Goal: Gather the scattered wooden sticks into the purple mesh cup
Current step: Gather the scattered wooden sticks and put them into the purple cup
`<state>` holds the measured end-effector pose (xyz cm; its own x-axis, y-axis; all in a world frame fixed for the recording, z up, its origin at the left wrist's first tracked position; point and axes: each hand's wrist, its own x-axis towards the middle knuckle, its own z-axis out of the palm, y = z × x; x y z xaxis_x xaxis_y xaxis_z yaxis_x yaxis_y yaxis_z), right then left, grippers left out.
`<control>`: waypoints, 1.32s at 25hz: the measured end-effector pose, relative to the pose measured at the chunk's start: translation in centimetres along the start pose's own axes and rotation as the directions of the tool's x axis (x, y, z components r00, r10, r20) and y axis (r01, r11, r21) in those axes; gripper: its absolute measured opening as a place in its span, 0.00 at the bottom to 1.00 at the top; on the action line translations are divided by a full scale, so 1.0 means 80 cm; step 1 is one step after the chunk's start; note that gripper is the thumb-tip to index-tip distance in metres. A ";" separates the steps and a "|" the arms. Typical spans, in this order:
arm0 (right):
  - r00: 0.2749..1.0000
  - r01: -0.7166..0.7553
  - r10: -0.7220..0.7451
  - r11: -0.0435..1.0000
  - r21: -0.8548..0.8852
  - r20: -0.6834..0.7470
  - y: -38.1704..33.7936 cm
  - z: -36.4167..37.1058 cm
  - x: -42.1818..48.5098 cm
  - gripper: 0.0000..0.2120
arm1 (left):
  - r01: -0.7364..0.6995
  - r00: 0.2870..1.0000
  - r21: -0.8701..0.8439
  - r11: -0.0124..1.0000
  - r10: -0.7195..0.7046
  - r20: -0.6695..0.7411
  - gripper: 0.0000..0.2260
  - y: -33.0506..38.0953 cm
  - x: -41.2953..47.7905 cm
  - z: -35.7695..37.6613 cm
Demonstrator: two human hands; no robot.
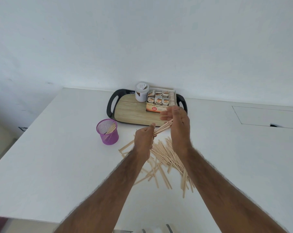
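A purple mesh cup (107, 132) stands upright on the white table, left of my hands, with several wooden sticks leaning inside it. My left hand (143, 140) grips a bundle of wooden sticks (162, 127) above the table. My right hand (179, 128) is at the bundle's far end, fingers mostly straight and blurred, the palm against the stick tips. A pile of scattered wooden sticks (166, 158) lies on the table under and behind both hands, partly hidden by my forearms.
A black-rimmed tray (111, 105) with a wood-pattern base sits at the back, holding a white jar (141, 92) and a box of tea bags (160, 101). The white table (58, 148) meets a wall behind. A hatch outline (266, 116) marks the right side.
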<state>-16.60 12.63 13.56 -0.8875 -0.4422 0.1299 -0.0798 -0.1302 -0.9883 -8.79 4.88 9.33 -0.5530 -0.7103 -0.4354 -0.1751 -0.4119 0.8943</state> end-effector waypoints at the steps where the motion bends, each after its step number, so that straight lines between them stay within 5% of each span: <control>1: 1.000 0.018 -0.019 0.999 -0.045 -0.009 0.000 0.001 0.000 0.16 | -0.020 1.000 -0.009 1.000 0.020 -0.011 0.19 0.000 0.000 0.002; 10: 0.994 0.033 0.045 0.735 -0.677 0.098 0.014 -0.006 -0.020 0.19 | -0.147 0.987 0.060 0.987 0.150 -0.056 0.19 -0.005 -0.002 -0.003; 14: 0.930 -0.197 0.303 0.889 -0.415 0.208 0.005 -0.022 -0.007 0.15 | -0.186 0.977 0.140 0.973 0.198 -0.078 0.24 -0.014 0.003 -0.013; 18: 0.892 -0.378 0.406 0.911 -0.164 0.198 -0.003 -0.034 -0.004 0.05 | -0.195 0.963 0.156 0.968 0.219 -0.159 0.22 -0.022 0.006 -0.018; 30: 0.907 -0.257 0.327 0.929 -0.266 0.267 -0.002 -0.032 -0.010 0.03 | -0.240 0.949 0.292 0.926 0.287 -0.128 0.27 -0.027 0.005 -0.038; 33: 0.910 -0.245 0.332 0.915 -0.321 0.250 0.002 -0.032 -0.007 0.03 | -0.291 0.910 0.348 0.891 0.371 -0.188 0.21 -0.055 0.003 -0.075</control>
<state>-17.26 15.10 13.15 -0.7203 -0.6672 -0.1897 -0.0011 0.2746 -0.9616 -3.28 3.08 4.68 -0.4146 -0.9061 -0.0841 -0.2784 0.0383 0.9597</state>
